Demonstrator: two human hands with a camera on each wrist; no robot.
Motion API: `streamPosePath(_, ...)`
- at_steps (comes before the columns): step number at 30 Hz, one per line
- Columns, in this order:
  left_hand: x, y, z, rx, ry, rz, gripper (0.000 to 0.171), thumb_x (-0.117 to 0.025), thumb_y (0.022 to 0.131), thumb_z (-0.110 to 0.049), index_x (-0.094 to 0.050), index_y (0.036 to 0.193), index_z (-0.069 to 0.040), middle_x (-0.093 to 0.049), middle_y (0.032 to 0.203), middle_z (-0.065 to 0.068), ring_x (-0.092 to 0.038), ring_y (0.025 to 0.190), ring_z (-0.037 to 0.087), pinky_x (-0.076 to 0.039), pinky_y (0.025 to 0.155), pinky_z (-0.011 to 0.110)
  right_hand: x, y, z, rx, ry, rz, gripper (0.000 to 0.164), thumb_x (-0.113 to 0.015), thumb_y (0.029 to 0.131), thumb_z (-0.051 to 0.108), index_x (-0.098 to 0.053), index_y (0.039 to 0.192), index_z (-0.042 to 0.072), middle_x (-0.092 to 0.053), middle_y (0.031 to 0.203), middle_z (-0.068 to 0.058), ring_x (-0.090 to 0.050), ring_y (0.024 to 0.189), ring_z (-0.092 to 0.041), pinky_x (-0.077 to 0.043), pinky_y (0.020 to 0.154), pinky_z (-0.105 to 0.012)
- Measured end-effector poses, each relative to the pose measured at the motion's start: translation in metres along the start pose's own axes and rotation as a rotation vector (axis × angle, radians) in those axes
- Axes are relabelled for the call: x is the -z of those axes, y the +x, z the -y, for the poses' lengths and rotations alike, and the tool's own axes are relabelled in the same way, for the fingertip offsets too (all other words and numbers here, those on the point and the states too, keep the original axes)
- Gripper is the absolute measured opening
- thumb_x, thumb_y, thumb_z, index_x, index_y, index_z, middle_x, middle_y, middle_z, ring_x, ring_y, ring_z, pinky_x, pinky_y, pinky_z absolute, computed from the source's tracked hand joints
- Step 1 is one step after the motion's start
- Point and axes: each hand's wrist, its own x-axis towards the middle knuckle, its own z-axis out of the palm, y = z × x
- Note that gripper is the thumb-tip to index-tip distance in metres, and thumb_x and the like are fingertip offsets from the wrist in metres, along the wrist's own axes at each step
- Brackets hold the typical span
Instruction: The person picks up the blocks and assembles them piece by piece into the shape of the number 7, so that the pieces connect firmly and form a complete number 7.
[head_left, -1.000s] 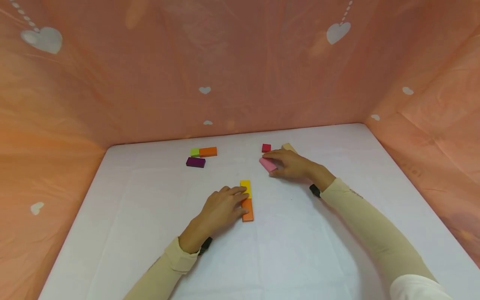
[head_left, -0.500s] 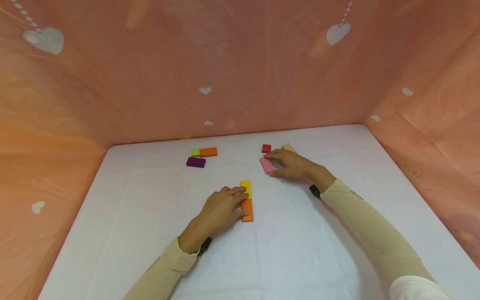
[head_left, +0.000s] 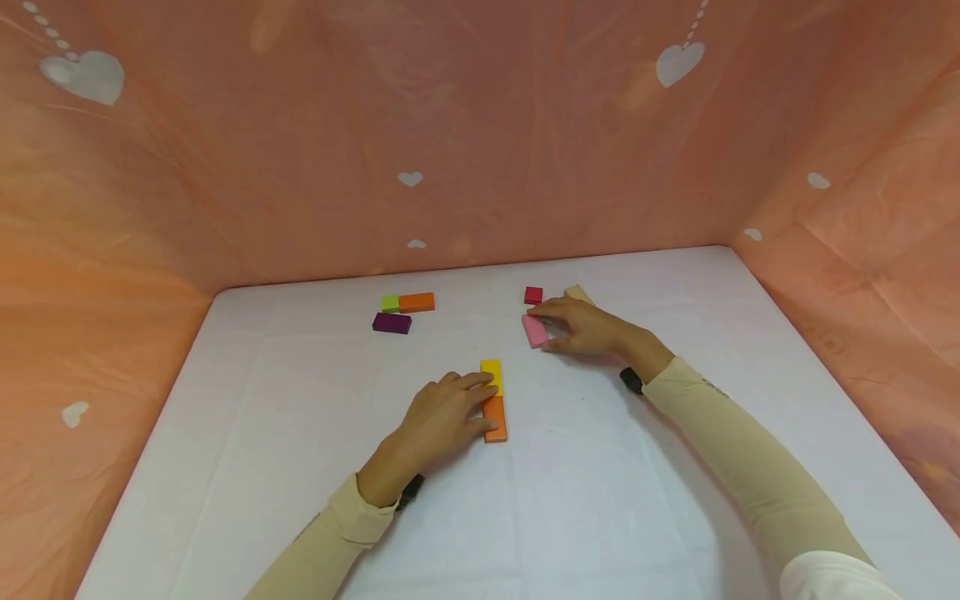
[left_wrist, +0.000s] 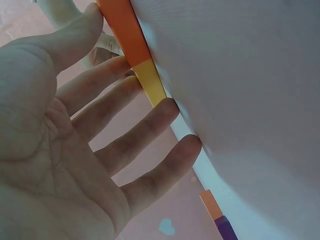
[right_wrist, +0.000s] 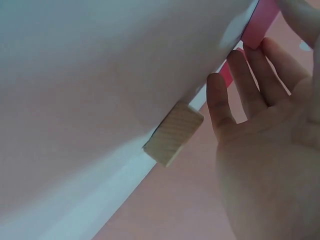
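My left hand (head_left: pixel 444 418) lies along the left side of a yellow block (head_left: pixel 492 375) and an orange block (head_left: pixel 495 419), which sit end to end in a line. Its fingers are spread and fairly straight, fingertips at the two blocks and thumb by the orange one. Further back, my right hand (head_left: pixel 581 327) pinches a pink block (head_left: pixel 535 331) between thumb and fingers on the table. Just behind that stands a small red block (head_left: pixel 533 295). A plain wooden block (right_wrist: pixel 174 134) lies beyond the right hand, partly hidden by it in the head view.
At the back left, a lime green block (head_left: pixel 390 303) adjoins another orange block (head_left: pixel 417 302), with a purple block (head_left: pixel 392 323) in front. A white cloth (head_left: pixel 600 500) covers the table, and orange fabric (head_left: pixel 480 125) with hearts hangs around it.
The pink block has turned in my right hand, from slanting to more nearly upright in the head view, and shifted slightly right. My left hand and its two blocks have stayed put.
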Motion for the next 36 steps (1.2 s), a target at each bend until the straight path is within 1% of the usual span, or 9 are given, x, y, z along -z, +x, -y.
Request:
streamPosePath(6, 0.0009, -0.0001, -0.0012, 0.004, -0.004, -0.003, 0.051, -0.075, 0.087, -0.040, -0.067, 0.131, -0.016, -0.061, 0.141, 0.001, -0.061, 0.116, 0.026, -0.055, 0.087, 0.042, 0.0009, -0.0002, 0.0020, -0.021, 0.008, 0.000, 0.065, -0.072, 0.090, 0.040, -0.050, 0.146, 0.017, -0.050, 0.150, -0.007, -0.044, 0.138, -0.028, -0.036, 0.116, -0.050)
streamPosePath(14, 0.0017, 0.0001, -0.0021, 0.016, -0.016, 0.004, 0.051, -0.075, 0.087, -0.040, -0.067, 0.131, -0.016, -0.061, 0.141, 0.002, -0.061, 0.117, 0.026, -0.054, 0.088, 0.043, 0.0006, 0.0003, 0.0021, 0.009, 0.002, -0.018, 0.065, -0.074, 0.089, 0.037, -0.052, 0.145, 0.013, -0.052, 0.148, -0.010, -0.046, 0.135, -0.029, -0.037, 0.116, -0.050)
streamPosePath(17, 0.0022, 0.0001, -0.0018, 0.013, -0.031, 0.009, 0.051, -0.075, 0.087, -0.040, -0.066, 0.131, -0.015, -0.060, 0.141, 0.002, -0.060, 0.118, 0.027, -0.054, 0.088, 0.044, -0.0005, 0.0010, 0.0007, 0.002, 0.000, -0.016, 0.064, -0.074, 0.089, 0.037, -0.052, 0.145, 0.014, -0.053, 0.148, -0.009, -0.047, 0.134, -0.028, -0.039, 0.114, -0.049)
streamPosePath(21, 0.0024, 0.0002, -0.0007, 0.006, -0.032, 0.021, 0.051, -0.075, 0.087, -0.040, -0.066, 0.132, -0.016, -0.059, 0.142, 0.002, -0.060, 0.120, 0.026, -0.054, 0.089, 0.044, -0.0009, 0.0010, 0.0003, -0.009, -0.007, -0.005, 0.064, -0.075, 0.088, 0.034, -0.052, 0.145, 0.016, -0.052, 0.148, -0.008, -0.046, 0.134, -0.027, -0.040, 0.114, -0.048)
streamPosePath(26, 0.0025, 0.0003, -0.0001, 0.008, -0.031, 0.033, 0.051, -0.075, 0.088, -0.039, -0.065, 0.133, -0.016, -0.059, 0.143, 0.001, -0.059, 0.120, 0.026, -0.053, 0.090, 0.044, -0.0002, 0.0003, 0.0008, -0.006, -0.012, 0.001, 0.064, -0.074, 0.089, 0.029, -0.050, 0.146, 0.016, -0.051, 0.149, -0.009, -0.045, 0.136, -0.030, -0.039, 0.114, -0.050)
streamPosePath(30, 0.0027, 0.0003, -0.0005, 0.006, -0.043, 0.022, 0.051, -0.075, 0.087, -0.038, -0.066, 0.131, -0.015, -0.059, 0.142, 0.002, -0.060, 0.119, 0.027, -0.054, 0.088, 0.044, -0.0004, -0.0001, 0.0009, -0.034, 0.021, 0.002, 0.065, -0.072, 0.091, 0.032, -0.047, 0.149, 0.017, -0.048, 0.151, -0.008, -0.043, 0.138, -0.030, -0.038, 0.115, -0.051)
streamPosePath(36, 0.0031, 0.0003, -0.0008, 0.005, -0.040, 0.015, 0.051, -0.076, 0.087, -0.038, -0.066, 0.131, -0.014, -0.060, 0.142, 0.002, -0.060, 0.118, 0.027, -0.054, 0.087, 0.043, 0.0002, -0.0005, 0.0015, -0.056, 0.074, -0.029, 0.066, -0.071, 0.092, 0.034, -0.044, 0.151, 0.021, -0.045, 0.153, -0.005, -0.039, 0.137, -0.027, -0.037, 0.115, -0.051)
